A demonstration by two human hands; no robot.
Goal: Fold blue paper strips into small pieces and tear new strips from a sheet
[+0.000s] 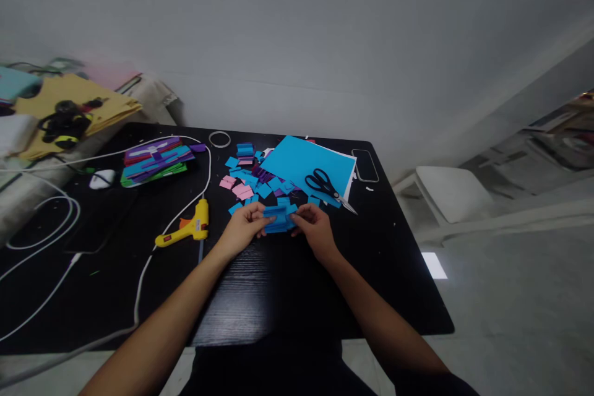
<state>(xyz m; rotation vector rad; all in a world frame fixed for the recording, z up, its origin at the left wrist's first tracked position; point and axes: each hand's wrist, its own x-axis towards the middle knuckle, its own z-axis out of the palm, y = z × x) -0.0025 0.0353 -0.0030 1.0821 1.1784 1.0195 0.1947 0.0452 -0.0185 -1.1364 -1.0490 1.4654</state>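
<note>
Between both hands is a folded piece of blue paper [277,220], held just above the table's near half. My left hand [248,224] pinches its left end, thumb on top. At its right end my right hand [315,228] has thumb and fingers closed on the same piece. Just beyond the hands lie loose blue paper pieces [264,190] and pink paper pieces [242,190]. A large blue sheet [290,158] rests behind them, with black-handled scissors [327,189] lying across its right part.
A yellow glue gun [185,230] with a white cord lies left on the black table [371,284]. Behind it are a stack of coloured paper strips [158,161], a white earbud case [102,179] and a roll of tape [219,139]. A phone [365,166] lies far right; a white stool [448,195] stands beyond.
</note>
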